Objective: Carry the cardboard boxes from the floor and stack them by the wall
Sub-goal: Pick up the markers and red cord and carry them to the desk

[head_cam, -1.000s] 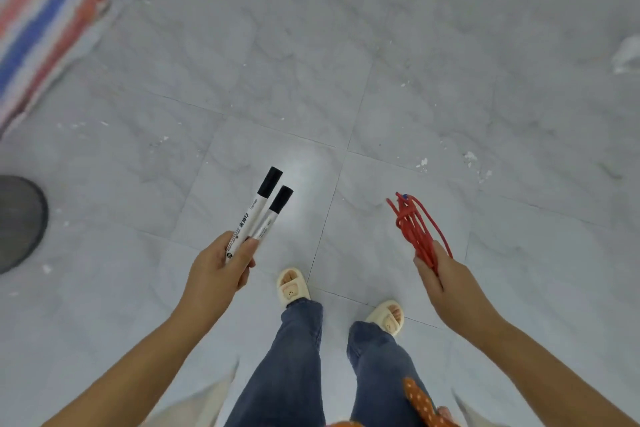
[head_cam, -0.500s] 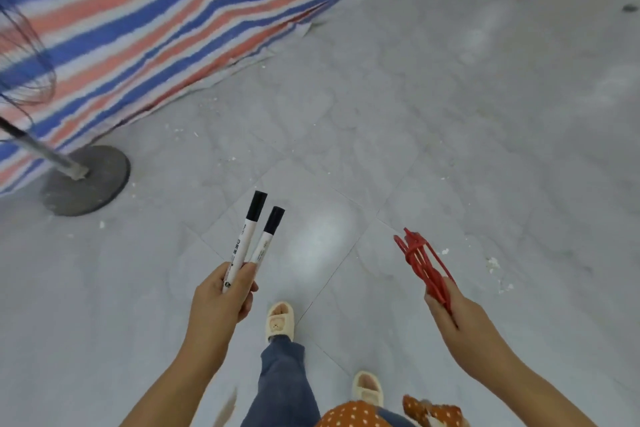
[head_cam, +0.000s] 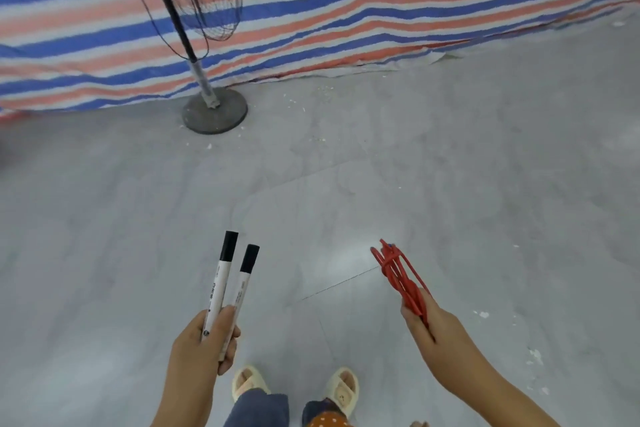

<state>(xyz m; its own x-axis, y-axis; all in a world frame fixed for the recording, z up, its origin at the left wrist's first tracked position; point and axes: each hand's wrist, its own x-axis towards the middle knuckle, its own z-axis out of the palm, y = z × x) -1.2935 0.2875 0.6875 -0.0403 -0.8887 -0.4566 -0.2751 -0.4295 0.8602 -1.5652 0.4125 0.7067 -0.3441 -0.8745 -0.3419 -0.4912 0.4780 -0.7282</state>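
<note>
- Denim trouser legs and two cream slippers sit at the 6 o'clock edge of the view, planted on the pale grey tiled floor.
- Left hand, at about 7 o'clock, has its fingers and thumb curled round the lower ends of two markers; the white barrels lie side by side and touching in the grip, black caps pointing up toward 12 o'clock, the left one reaching a little higher.
- Right hand, at about 5 o'clock, pinches a bundle of red cord between thumb and fingers; the looped end sticks out of the grip toward 11 o'clock and touches nothing else.
- The two hands are well apart, with bare floor and a bright patch of reflected light between them.
- White specks and crumbs lie scattered on the tiles at 3 o'clock and further off near 12 o'clock.
- A standing fan is at 11 o'clock: round dark base on the floor, pole leaning up to a wire cage cut off by the top edge.
- Just behind the fan, a blue, red and white striped tarpaulin fills the far band from 9 to 2 o'clock, its lower hem resting on the floor.
- No container shows anywhere, and the cardboard boxes of the task are out of view.
</note>
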